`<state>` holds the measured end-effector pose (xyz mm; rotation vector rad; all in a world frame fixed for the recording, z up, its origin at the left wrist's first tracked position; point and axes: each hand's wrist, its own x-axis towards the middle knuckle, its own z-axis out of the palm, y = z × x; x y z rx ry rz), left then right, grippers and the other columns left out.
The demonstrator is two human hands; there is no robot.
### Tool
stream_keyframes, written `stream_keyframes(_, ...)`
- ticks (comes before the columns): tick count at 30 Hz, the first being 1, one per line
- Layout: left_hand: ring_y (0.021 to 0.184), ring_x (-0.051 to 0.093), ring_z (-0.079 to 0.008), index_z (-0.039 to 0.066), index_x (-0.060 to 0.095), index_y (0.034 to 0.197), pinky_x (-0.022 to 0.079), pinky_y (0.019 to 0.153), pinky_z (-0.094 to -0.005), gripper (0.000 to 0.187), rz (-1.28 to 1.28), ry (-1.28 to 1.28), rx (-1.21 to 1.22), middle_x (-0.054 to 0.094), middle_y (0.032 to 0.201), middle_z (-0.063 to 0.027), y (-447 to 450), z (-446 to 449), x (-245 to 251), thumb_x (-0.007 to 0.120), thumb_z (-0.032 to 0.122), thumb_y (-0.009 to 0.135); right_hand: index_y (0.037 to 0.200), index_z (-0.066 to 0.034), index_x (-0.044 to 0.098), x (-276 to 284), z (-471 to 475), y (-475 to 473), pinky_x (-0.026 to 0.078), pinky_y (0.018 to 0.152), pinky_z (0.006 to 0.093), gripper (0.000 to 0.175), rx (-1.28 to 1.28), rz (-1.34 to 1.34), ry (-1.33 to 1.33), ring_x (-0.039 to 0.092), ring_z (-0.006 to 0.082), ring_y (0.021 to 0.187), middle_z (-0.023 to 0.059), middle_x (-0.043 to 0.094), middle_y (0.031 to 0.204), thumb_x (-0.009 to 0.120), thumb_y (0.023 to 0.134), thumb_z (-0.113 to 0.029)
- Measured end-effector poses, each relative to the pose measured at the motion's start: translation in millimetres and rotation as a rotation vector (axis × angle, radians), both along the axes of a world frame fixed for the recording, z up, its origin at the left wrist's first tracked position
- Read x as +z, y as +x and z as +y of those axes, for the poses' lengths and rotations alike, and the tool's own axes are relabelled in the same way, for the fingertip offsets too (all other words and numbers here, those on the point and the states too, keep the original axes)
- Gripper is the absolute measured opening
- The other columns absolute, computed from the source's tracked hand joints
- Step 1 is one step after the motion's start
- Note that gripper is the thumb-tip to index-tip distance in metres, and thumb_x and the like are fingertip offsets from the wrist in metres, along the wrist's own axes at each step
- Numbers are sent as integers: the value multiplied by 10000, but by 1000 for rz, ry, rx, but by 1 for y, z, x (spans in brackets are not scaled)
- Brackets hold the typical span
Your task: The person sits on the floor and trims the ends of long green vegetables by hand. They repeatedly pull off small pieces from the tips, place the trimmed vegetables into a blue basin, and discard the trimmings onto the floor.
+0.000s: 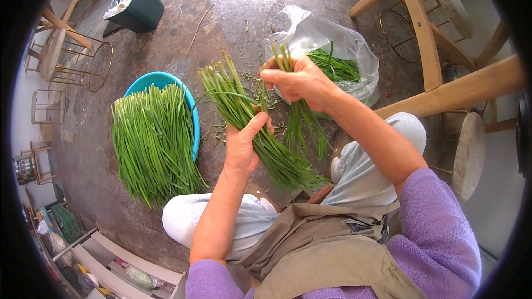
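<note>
My left hand (244,145) is closed around a thick bunch of garlic chives (274,149), their pale cut ends pointing up and away and the green leaves hanging toward my feet. In my right hand (301,81) is a smaller bundle of chives (305,122), gripped near the stem ends, with its leaves dangling down. To the left, a blue plastic basin (197,128) bears a large heap of chives (156,141), laid side by side with stem ends away from me. Beyond my right hand, a clear plastic bag (365,56) lies open with more chives (332,64) inside.
Trimmings (270,99) litter the concrete floor (166,50) between basin and bag. A dark green bin (141,8) with a liner stands at the far left. Wooden table legs (419,37) and round padded stools (469,155) crowd the right. A shelf rack (112,259) is at lower left.
</note>
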<state>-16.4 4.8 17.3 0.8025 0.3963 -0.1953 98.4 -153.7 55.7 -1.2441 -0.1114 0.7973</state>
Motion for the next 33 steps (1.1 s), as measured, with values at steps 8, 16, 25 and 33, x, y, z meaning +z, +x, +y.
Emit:
stream_keyframes(8, 712, 609, -156, 16, 573, 999, 511, 651, -275, 190, -27, 55, -1, 616, 832, -59, -1, -1, 11, 686, 54, 852, 906, -56, 647, -7, 7, -6, 289, 400, 218, 229, 110, 23, -142, 383, 34, 446, -8, 561, 718, 608, 943, -279)
stream_keyframes(16, 759, 597, -161, -9, 564, 1139, 507, 667, -291, 305, -47, 85, 50, 607, 944, -61, 3, 0, 6, 663, 40, 855, 811, -8, 631, 5, 13, -17, 450, 501, 252, 224, -20, -446, -252, 565, 81, 563, 6, 600, 659, 642, 915, -206)
stream_keyframes(25, 801, 622, -169, 30, 571, 1126, 533, 718, -295, 265, -39, 6, 63, 638, 979, -66, 3, 1, 8, 651, 48, 874, 821, -27, 686, -2, 14, -18, 370, 459, 225, 197, 32, -135, -195, 502, 49, 529, 0, 611, 649, 723, 834, -219)
stream_keyframes(33, 879, 622, -182, 76, 578, 1089, 533, 785, -334, 221, -63, -120, 3, 639, 1002, -75, 4, 3, 0, 659, 89, 884, 890, -45, 628, -9, 11, -15, 247, 426, 230, 192, -52, 165, 100, 330, 37, 447, -65, 427, 556, 719, 856, -210)
